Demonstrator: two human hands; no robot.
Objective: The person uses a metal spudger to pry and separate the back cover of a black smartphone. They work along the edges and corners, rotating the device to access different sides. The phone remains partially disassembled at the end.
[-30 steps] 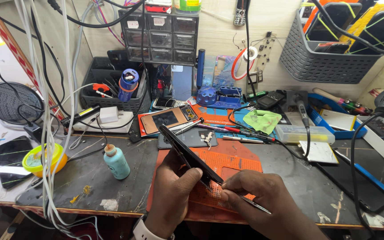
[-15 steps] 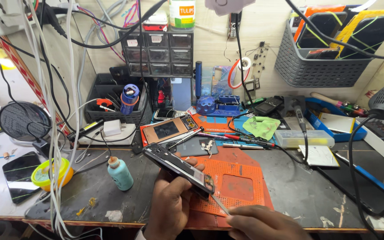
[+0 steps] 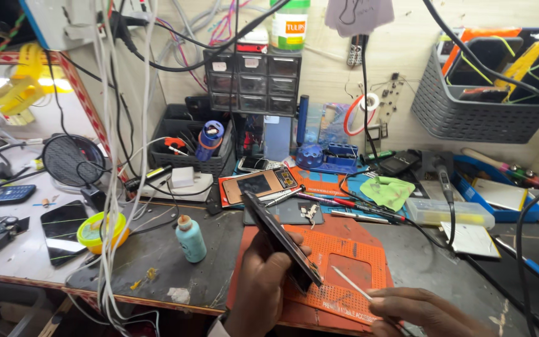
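- The left hand is wrapped around a dark phone, fingers curled shut on its lower edge, holding it tilted on its side above the orange work mat.
- The right hand pinches a thin pale tool, its tip pointing up and left toward the bottom end of the phone but not quite touching it, as far as I can tell from here.
- The phone sits over the near edge of the table, its upper corner reaching toward a second opened handset with a copper-coloured back lying flat further in.
- To do this well, I would say the left grip has to stay firm and low, so the phone does not rock when the tip meets it.
- The tool wants a shallow angle and light pressure; a slip could scratch the frame or jab the holding fingers, which lie close to the tip's path.
- Bracing the right wrist on the mat would steady the point.
- A small teal bottle stands well left of the mat, and a yellow dish further left; loose white cables hang just beside them, worth keeping clear of the elbow.
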